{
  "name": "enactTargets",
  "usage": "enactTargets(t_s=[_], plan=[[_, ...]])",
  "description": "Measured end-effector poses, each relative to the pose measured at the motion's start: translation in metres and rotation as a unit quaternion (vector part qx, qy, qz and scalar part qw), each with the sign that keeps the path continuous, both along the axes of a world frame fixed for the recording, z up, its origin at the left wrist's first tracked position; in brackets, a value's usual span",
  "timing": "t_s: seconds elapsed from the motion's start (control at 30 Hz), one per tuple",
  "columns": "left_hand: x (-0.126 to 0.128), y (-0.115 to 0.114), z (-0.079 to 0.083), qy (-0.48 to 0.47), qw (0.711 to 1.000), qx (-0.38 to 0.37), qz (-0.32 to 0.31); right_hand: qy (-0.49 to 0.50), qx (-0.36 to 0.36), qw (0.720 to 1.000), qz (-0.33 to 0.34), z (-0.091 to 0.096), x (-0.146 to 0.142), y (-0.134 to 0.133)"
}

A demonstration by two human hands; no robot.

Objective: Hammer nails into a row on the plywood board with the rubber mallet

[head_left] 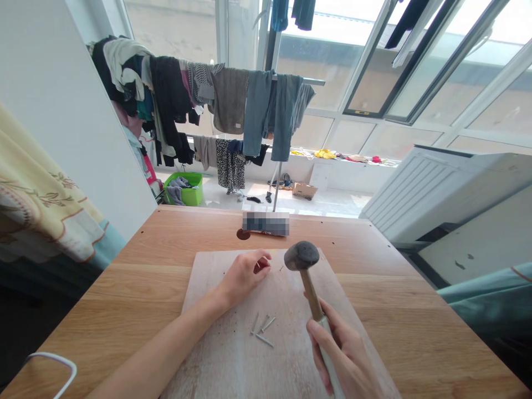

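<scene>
My right hand (338, 352) grips a rubber mallet (302, 256) by the pale lower part of its wooden handle. Its black head is raised toward the far side of the wooden board (211, 349). My left hand (245, 275) rests on the board's far part, fingers loosely curled, with a gap between thumb and forefinger and nothing visible in it. Just right of those fingertips, a small thin nail (281, 268) shows at the board's surface. Several loose silver nails (263, 337) lie on the board between my hands.
The board lies on a wooden table (137, 277). Near the table's far edge are a blurred dark object (266, 224) and a round hole (243, 234). A white cable (62, 360) curves at the near left. Beyond stand a laundry rack (307, 81) and a green basket (193, 194).
</scene>
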State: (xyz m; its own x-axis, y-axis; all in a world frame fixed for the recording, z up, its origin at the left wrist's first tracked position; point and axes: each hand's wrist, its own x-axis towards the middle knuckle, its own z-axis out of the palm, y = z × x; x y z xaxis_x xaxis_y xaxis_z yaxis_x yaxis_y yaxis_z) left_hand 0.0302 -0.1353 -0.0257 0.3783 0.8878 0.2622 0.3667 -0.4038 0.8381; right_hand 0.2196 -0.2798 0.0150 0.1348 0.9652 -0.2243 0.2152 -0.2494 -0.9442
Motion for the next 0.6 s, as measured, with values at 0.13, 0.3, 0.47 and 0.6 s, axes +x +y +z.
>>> enactTargets(t_s=[0.13,0.3,0.47,0.6], plan=[[0.002,0.000,-0.001,-0.020,1.000,-0.002,-0.002,-0.004,-0.012,1.000,0.028,0.007,-0.009,0.001],[0.002,-0.001,0.004,-0.038,0.999,-0.003,-0.009,-0.021,-0.021,0.998,0.056,0.002,-0.017,0.003],[0.001,-0.001,0.005,-0.044,0.999,-0.008,-0.017,-0.022,-0.027,0.997,0.073,-0.006,-0.018,0.002],[0.001,0.001,0.002,-0.037,0.999,-0.007,-0.026,-0.020,-0.041,0.997,0.058,-0.014,-0.016,-0.002]])
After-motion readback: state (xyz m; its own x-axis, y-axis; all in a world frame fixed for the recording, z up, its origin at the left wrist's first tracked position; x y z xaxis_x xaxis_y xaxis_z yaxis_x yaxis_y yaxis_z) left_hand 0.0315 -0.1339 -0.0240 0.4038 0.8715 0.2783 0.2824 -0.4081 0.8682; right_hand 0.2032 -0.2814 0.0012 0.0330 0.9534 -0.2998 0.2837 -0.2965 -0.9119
